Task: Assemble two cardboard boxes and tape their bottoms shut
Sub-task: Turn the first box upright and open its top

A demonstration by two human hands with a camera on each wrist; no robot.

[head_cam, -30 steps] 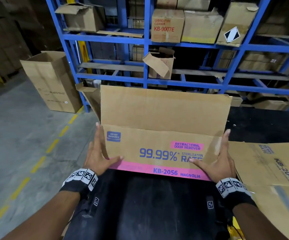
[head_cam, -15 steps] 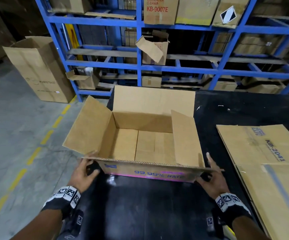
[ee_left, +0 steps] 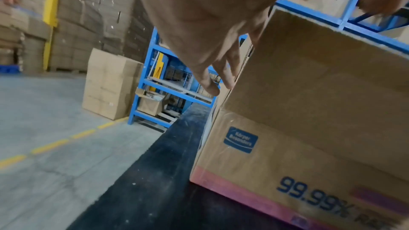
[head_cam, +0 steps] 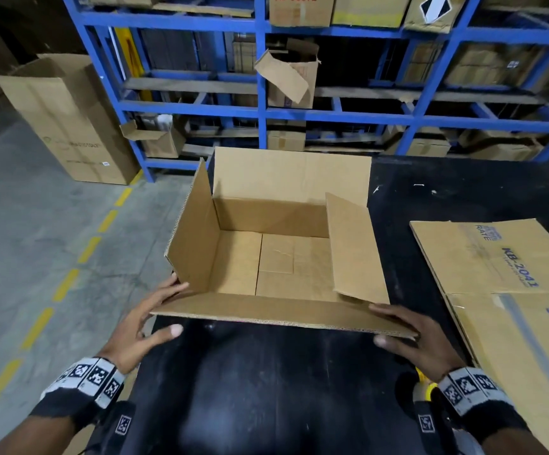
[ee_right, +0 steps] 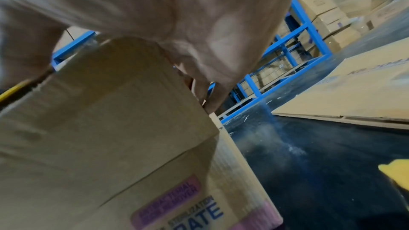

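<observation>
The open box [head_cam: 276, 254] stands upright near the surface's [head_cam: 266, 389] left edge, bottom flaps folded in; tape unseen. Both hands, left hand [head_cam: 135, 333] and right hand [head_cam: 421, 339], pinch its near flap's [head_cam: 279, 310] corners. A flattened box [head_cam: 509, 290] lies unassembled at the right edge.

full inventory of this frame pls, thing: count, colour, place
open box: 1, brown with pink band and blue print on its near wall, upright on the table, four top flaps open
flattened boxes: at least 2, brown with blue print, lying flat on the table to the right of the open box
table: 1, black, under the boxes
rack: 1, blue, behind the table, holds several brown cartons
tall carton: 1, brown, open top, on the grey floor left of the rack
floor line: 1, yellow, dashed
yellow object: 1, by the right wrist, cannot identify
left hand: on the near flap's left end
right hand: on the near flap's right end
</observation>
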